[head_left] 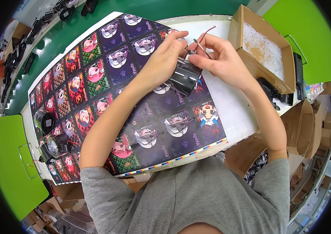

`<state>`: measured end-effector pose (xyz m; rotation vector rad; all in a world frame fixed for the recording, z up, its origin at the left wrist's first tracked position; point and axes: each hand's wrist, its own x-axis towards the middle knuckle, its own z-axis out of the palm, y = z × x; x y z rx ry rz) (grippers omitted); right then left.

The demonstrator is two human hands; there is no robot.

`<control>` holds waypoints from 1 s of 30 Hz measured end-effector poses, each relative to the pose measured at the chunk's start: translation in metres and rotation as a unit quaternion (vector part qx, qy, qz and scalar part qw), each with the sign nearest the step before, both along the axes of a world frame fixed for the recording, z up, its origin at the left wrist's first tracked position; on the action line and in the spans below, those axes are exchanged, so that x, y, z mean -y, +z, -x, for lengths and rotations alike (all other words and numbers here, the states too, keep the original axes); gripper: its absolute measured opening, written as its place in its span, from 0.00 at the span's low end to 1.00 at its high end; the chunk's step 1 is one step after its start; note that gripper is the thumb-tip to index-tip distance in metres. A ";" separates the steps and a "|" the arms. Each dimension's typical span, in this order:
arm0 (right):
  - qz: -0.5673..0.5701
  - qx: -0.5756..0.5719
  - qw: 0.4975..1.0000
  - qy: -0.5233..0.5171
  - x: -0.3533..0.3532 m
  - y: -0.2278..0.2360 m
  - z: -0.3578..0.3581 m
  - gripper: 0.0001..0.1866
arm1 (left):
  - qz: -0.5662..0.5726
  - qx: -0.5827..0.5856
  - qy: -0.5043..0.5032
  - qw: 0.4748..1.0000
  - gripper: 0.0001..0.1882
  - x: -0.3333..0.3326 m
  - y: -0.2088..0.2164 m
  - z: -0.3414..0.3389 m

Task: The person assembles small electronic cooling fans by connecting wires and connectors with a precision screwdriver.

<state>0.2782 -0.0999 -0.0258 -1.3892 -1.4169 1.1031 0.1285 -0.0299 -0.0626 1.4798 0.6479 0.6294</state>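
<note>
We judge the work to be mid-stage: the black cylindrical unit is in hand above the printed sheet, and its wire lead stands free, ending in a small white connector joined to nothing. Securing the lead at the unit's upper end appears to be outstanding; we cannot confirm internal fitting. The left grip closes round the unit's upper end. The right grip is narrow, thumb and fingers pinched on the lead beside that end; exact fingertip contact is hidden.

We count as follows:
- Held unit: one.
- Units resting on the sheet's left part: two, one black cylinder and one assembly with a round face.
- Printed sheet on the table: one.
- Open cardboard box: one. Its clear plastic pieces are too many to count.
</note>
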 end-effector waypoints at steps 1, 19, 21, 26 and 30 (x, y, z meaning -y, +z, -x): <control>0.000 0.001 1.000 0.001 -0.001 0.003 -0.001 0.07 | -0.015 0.002 0.005 1.000 0.22 0.001 0.000 0.000; 0.100 0.070 0.993 -0.002 0.000 0.013 -0.003 0.12 | 0.028 0.041 -0.010 0.999 0.21 0.004 0.002 -0.001; 0.092 0.078 0.993 0.006 0.000 0.016 -0.003 0.12 | 0.019 0.040 -0.008 0.999 0.21 0.002 0.000 0.000; 0.059 0.070 0.996 0.020 0.007 0.014 -0.007 0.13 | 0.030 0.042 -0.015 0.999 0.21 -0.002 -0.007 -0.002; 0.000 0.134 0.990 -0.036 0.020 0.017 -0.009 0.14 | 0.013 0.002 0.003 1.000 0.20 0.000 -0.002 0.000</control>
